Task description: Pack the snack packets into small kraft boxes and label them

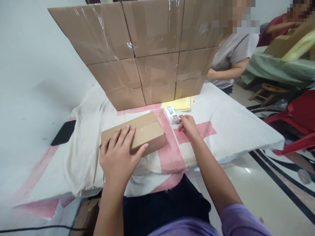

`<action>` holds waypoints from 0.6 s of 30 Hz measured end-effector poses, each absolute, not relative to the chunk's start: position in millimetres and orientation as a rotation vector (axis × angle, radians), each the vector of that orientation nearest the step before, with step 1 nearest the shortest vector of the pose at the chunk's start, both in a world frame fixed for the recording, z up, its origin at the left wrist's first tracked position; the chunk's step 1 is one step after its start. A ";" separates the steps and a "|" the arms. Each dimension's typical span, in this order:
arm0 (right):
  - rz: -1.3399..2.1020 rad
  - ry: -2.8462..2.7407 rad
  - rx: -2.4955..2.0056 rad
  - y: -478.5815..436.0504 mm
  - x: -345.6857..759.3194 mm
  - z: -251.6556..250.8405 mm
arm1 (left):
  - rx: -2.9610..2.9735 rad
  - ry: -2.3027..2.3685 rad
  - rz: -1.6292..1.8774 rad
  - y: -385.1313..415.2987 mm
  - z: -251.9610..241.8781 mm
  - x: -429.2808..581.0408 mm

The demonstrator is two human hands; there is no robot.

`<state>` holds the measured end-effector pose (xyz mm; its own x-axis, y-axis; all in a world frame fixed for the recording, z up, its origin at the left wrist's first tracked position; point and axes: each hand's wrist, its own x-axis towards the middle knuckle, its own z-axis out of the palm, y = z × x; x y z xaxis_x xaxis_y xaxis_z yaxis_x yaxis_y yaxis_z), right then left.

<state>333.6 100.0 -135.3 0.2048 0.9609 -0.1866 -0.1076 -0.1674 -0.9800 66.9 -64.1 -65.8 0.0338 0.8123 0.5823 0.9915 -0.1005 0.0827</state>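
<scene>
A closed brown cardboard box [145,126] lies at a slant on the cloth-covered table in front of me. My left hand [120,146] rests on it, fingers spread flat over the top and thumb along the near edge. To the right of the box stands a small white device [170,114] with a bluish patch on top and a dark slot at its near end. My right hand [187,126] is at that end, fingers bent and fingertips touching or almost touching it. Whatever may be between those fingertips is too small to make out.
Taped cardboard boxes [157,65] form a tall stack behind. Yellow sheets [177,103] lie at its foot. A black flat object [64,132] is at the left table edge. Another person [231,62] stands beyond the stack; a red chair [300,121] is at right.
</scene>
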 end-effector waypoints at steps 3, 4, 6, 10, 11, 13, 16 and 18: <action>1.216 -0.876 -1.381 98.3 331.3 -129.7 | -1.970 -1.832 -0.720 -64.8 -65.8 67.2; 1.220 -0.874 -1.377 98.1 330.5 -128.5 | -1.965 -1.826 -0.718 -64.9 -66.0 67.2; 1.214 -0.873 -1.365 98.1 329.1 -127.3 | -1.963 -1.810 -0.716 -64.9 -66.6 66.9; 1.193 -0.877 -1.345 99.3 327.1 -129.0 | -1.966 -1.796 -0.735 -64.4 -67.5 66.3; 1.197 -0.877 -1.342 99.9 326.6 -129.8 | -1.966 -1.798 -0.736 -64.4 -67.5 66.3; 1.210 -0.873 -1.338 101.2 325.8 -131.5 | -1.967 -1.796 -0.733 -64.6 -67.4 66.2; 1.228 -0.872 -1.316 103.2 324.9 -133.6 | -1.971 -1.798 -0.729 -65.0 -67.5 66.1; 1.242 -0.874 -1.292 104.4 324.5 -134.8 | -1.974 -1.810 -0.740 -65.0 -67.7 66.2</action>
<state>324.5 104.4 -134.8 0.1815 0.9687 -0.1693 -0.1674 -0.1392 -0.9760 66.2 -65.0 -67.7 0.0416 0.8006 0.5978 0.9900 -0.1137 0.0834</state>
